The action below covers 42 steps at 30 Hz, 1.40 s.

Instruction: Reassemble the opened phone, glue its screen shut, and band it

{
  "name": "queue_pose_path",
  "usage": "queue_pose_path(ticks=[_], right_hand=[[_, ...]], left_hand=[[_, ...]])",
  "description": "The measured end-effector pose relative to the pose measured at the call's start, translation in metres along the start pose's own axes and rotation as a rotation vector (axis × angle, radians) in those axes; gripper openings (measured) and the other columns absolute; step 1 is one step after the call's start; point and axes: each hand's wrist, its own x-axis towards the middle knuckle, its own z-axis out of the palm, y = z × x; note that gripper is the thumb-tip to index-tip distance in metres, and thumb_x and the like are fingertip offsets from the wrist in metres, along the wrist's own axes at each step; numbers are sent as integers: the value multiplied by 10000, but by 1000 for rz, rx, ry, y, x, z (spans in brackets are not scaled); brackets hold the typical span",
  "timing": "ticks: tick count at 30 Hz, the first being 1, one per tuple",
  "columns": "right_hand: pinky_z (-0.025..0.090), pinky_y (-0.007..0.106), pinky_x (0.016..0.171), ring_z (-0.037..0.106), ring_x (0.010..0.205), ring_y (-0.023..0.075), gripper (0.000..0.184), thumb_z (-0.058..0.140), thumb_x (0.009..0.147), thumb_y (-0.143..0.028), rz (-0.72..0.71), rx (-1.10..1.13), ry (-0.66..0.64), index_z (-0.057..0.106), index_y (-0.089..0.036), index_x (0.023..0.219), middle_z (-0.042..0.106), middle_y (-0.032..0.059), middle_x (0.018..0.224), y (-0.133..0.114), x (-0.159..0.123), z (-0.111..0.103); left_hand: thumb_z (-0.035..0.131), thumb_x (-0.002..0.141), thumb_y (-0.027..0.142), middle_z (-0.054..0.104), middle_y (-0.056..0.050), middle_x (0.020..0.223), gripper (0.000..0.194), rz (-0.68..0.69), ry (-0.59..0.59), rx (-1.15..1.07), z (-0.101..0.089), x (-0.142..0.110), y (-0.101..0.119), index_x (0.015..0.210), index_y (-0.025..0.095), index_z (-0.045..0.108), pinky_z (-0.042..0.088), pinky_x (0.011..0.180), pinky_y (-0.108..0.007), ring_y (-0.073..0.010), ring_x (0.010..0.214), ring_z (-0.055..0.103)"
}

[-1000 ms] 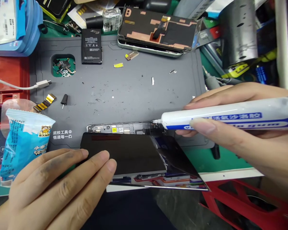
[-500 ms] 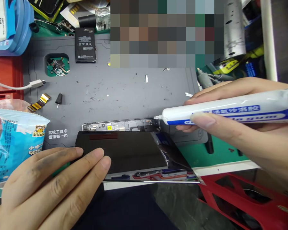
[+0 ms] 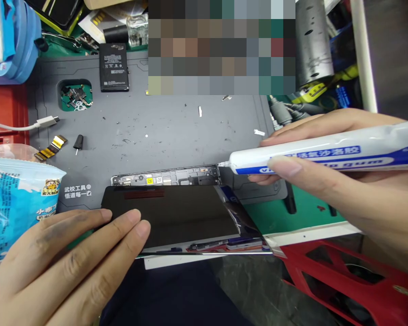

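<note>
My right hand (image 3: 302, 154) is closed around a white and blue glue tube (image 3: 329, 156), thumb on its near side. The tube's thin nozzle meets the far right corner of an opened phone frame (image 3: 177, 177), which shows small parts and a yellow label. In front of that frame a glossy black phone screen (image 3: 183, 217) is tilted and hides most of it. My left hand (image 3: 78, 253) grips the screen at its left end, with fingertips on the glass and the thumb out of sight. A black-capped nozzle pin (image 3: 78, 142) lies on the mat to the left.
On the grey work mat (image 3: 163, 122) are a phone battery (image 3: 114, 68), a flex cable (image 3: 51, 148) and small scraps. A blue snack packet (image 3: 23, 208) stands by my left hand. A white charging cable (image 3: 23, 127) enters from the left. Tools and a metal cylinder (image 3: 314, 43) crowd the back right.
The whole scene has shifted slightly left in view. Both hands keep their holds, and the nozzle stays at the frame's far right corner.
</note>
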Motion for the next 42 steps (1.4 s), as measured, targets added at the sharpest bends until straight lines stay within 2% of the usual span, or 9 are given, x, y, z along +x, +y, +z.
queue_pose_path(ticks=[6, 11, 16, 21, 26, 30, 36, 39, 42], right_hand=[[518, 445, 827, 746, 954, 262, 398, 835, 864, -730, -38, 1, 4, 817, -367, 1026, 800, -31, 1127, -2, 0, 0], [522, 451, 846, 744, 970, 260, 369, 826, 880, -714, -58, -3, 14, 817, -372, 1018, 795, -29, 1123, -5, -1, 1], [539, 460, 873, 758, 1011, 271, 310, 842, 887, -654, -110, 1, 5, 813, -363, 990, 796, -24, 1091, -10, -1, 0], [545, 466, 813, 768, 1013, 293, 348, 833, 881, -688, -93, 17, 5, 797, -359, 988, 797, -15, 1089, -10, -2, -1], [552, 467, 811, 764, 988, 289, 352, 818, 899, -686, -124, -10, 8, 796, -345, 983, 800, -5, 1102, -11, -3, -1], [590, 418, 790, 767, 951, 247, 297, 817, 914, -647, -169, -41, 1, 805, -355, 966, 796, -22, 1071, -12, -2, -2], [564, 350, 597, 776, 854, 219, 270, 812, 921, -636, -177, -32, -27, 804, -370, 964, 801, -33, 1023, -16, -3, -5], [588, 361, 638, 782, 864, 214, 274, 794, 939, -643, -193, -31, -32, 797, -370, 961, 803, -36, 1012, -17, -3, -5], [593, 373, 652, 786, 894, 225, 284, 791, 939, -654, -198, -36, -31, 791, -371, 958, 805, -33, 1016, -17, -3, -3]], left_hand=[[381, 1196, 307, 850, 38, 1274, 447, 69, 88, 49, 9, -3, -4, 1503, 314, 705, 625, 1198, -467, -254, 1222, 785], [338, 1186, 326, 843, 54, 1299, 488, 35, 39, 50, 5, -6, -3, 1520, 350, 693, 652, 1160, -465, -267, 1268, 772], [451, 1124, 249, 819, 52, 1364, 493, -72, -39, -11, -2, -2, 9, 1553, 366, 664, 702, 1084, -469, -288, 1278, 771], [500, 1109, 190, 822, 86, 1349, 502, -126, -23, -16, -2, -1, 14, 1520, 411, 685, 683, 1122, -475, -282, 1273, 773], [386, 1166, 371, 798, 62, 1405, 474, -104, -41, -27, -3, -3, 13, 1538, 370, 680, 640, 1183, -527, -302, 1320, 744], [356, 1161, 416, 798, 58, 1406, 502, -108, -51, -19, -5, -5, 13, 1547, 369, 674, 643, 1184, -546, -312, 1358, 725], [302, 1177, 504, 837, 40, 1315, 541, -61, -10, -6, -3, -5, 10, 1522, 361, 694, 687, 1108, -516, -300, 1249, 776], [319, 1180, 465, 815, 52, 1371, 519, -81, -28, -1, -3, -4, 9, 1543, 364, 677, 647, 1166, -541, -294, 1267, 767], [375, 1166, 427, 812, 47, 1380, 488, -92, -43, -22, -4, -3, 11, 1549, 373, 673, 681, 1112, -504, -298, 1286, 760]])
